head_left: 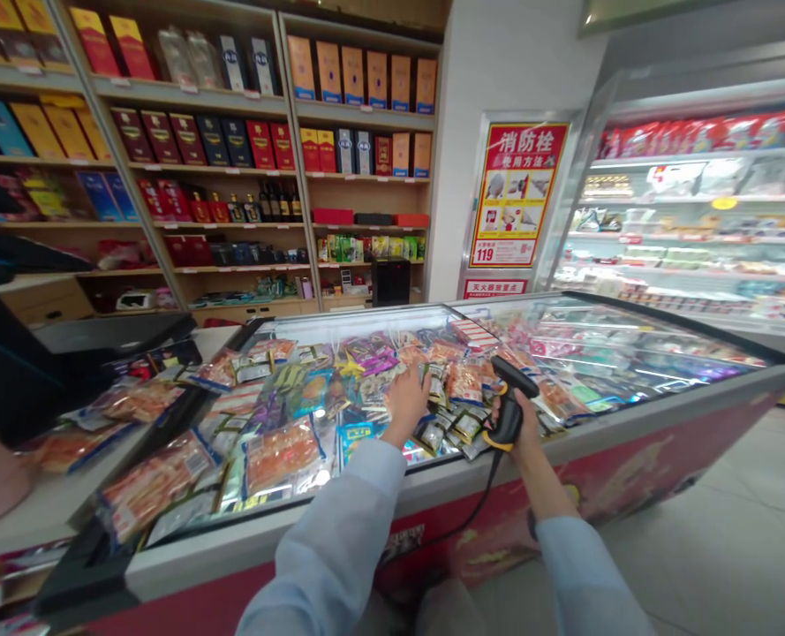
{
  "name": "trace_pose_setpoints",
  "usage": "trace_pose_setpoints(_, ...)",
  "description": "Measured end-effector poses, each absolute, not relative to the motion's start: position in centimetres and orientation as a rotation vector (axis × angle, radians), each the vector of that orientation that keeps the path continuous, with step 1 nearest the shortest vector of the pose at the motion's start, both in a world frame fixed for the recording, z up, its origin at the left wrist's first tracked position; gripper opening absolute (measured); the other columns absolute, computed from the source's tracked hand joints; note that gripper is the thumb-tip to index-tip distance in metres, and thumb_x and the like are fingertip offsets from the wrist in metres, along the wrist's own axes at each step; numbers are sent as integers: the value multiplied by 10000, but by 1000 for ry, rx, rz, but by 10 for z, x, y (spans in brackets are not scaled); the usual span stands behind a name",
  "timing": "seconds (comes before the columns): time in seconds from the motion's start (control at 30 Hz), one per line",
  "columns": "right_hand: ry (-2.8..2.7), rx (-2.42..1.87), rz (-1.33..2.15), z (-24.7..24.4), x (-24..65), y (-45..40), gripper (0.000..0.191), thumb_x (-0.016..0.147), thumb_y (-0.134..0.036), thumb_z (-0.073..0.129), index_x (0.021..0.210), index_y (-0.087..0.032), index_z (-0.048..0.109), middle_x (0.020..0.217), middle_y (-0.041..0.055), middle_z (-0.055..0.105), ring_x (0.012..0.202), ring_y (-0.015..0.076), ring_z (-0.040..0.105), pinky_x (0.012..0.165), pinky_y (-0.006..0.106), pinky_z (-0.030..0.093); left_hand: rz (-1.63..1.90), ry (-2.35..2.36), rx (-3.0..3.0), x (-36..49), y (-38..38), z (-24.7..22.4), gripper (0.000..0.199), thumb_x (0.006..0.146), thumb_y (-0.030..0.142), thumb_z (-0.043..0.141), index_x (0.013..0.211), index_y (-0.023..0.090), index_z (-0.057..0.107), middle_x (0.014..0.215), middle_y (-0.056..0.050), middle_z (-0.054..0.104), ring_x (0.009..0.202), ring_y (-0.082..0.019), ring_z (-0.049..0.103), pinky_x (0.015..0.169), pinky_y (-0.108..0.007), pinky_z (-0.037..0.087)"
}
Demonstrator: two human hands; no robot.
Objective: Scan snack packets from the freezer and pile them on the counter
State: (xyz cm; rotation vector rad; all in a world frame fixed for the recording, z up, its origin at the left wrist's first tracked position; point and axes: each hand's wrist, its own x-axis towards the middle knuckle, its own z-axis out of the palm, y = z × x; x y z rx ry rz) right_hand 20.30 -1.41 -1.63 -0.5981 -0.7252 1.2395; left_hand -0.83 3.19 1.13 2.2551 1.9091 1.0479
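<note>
My right hand (517,424) is wrapped round the grip of a black and yellow handheld scanner (508,411), whose cable hangs down over the freezer's front. My left hand (409,397) reaches over the packets on the glass top; its fingers are partly bent, and whether something lies under them is hidden. Small dark and silver packets (464,424) lie between my hands. A larger clear pack of reddish food (284,455) rests to the left, near the front edge. A blue packet (354,437) lies just left of my left sleeve.
The chest freezer (597,442) spans the front. More food packs (157,481) lie at its left end, beside a counter. Shelves of boxed goods (356,110) stand behind, with a lit display fridge (703,203) at the right. A dark-clothed person (8,353) is at the left edge.
</note>
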Motion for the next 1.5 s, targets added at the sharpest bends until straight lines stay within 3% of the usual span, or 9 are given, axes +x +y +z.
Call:
trace_pose_setpoints(0.27, -703, -630, 1237, -12, 201, -16, 418, 637, -512, 749, 863, -182, 627, 585, -31, 581, 431, 115, 528, 388, 228, 471, 1038, 1956, 2241, -4, 31, 10, 524, 974, 422, 322, 1415, 149, 395, 1181, -146, 658, 1123, -241, 597, 1016, -377, 397)
trace_pose_setpoints(0.4, -713, -662, 1204, -9, 200, -17, 416, 624, -526, 742, 823, -185, 612, 572, -27, 580, 419, 115, 528, 368, 217, 449, 961, 1926, 2223, -6, 33, 15, 525, 975, 409, 324, 1416, 134, 392, 1419, -192, 478, 1314, -277, 456, 1116, -469, 289)
trace_pose_setpoints(0.53, -688, -670, 1168, -2, 201, -19, 484, 583, -554, 751, 858, -173, 633, 554, -39, 570, 412, 95, 510, 369, 189, 436, 1059, 1866, 2144, -26, 32, 38, 586, 980, 443, 272, 1465, 115, 300, 1480, -223, 383, 1378, -296, 371, 1123, -521, 265)
trace_pose_setpoints(0.93, -912, -460, 1282, 63, 107, -13, 402, 671, -539, 696, 860, -195, 611, 588, -40, 560, 425, 102, 512, 350, 196, 412, 1500, 1979, 1966, -214, 7, 131, 635, 963, 483, 310, 1459, 87, 285, 1489, -208, 377, 1371, -276, 388, 1104, -394, 319)
trace_pose_setpoints(1.03, -958, -448, 1344, 69, 59, -5, 407, 676, -540, 691, 860, -185, 617, 581, -40, 567, 414, 95, 513, 348, 189, 416, 1383, 2174, 1899, -280, -7, 127, 612, 954, 441, 347, 1455, 93, 301, 1426, -217, 456, 1318, -298, 452, 1066, -414, 358)
trace_pose_setpoints(1.23, -1045, -432, 1491, 62, -29, 7, 391, 679, -534, 694, 832, -182, 620, 564, -30, 581, 411, 113, 537, 344, 208, 435, 775, 2426, 1913, -381, -38, 79, 567, 881, 123, 351, 1442, 198, 383, 1271, -165, 597, 1163, -262, 585, 984, -372, 425)
trace_pose_setpoints(1.33, -1093, -468, 1572, 50, -66, 11, 357, 692, -523, 702, 773, -189, 604, 569, -14, 604, 425, 122, 558, 371, 218, 461, 596, 2480, 1821, -404, -48, 53, 546, 894, 227, 401, 1436, 169, 370, 1250, -156, 617, 1142, -251, 593, 946, -340, 445)
trace_pose_setpoints(1.4, -1124, -481, 1654, 41, -88, 12, 348, 700, -515, 700, 782, -187, 614, 577, -9, 614, 423, 121, 558, 366, 216, 459, 479, 2456, 1762, -410, -50, 43, 544, 869, 389, 477, 1350, 134, 465, 1242, -161, 622, 1106, -251, 609, 896, -304, 466)
trace_pose_setpoints(1.5, -1169, -483, 1783, 26, -118, 15, 358, 686, -507, 704, 806, -175, 642, 551, -6, 610, 394, 121, 537, 341, 215, 448, 203, 2417, 1685, -413, -49, 34, 600, 675, 570, 654, 1053, 104, 650, 1167, -199, 648, 1041, -306, 632, 829, -311, 490)
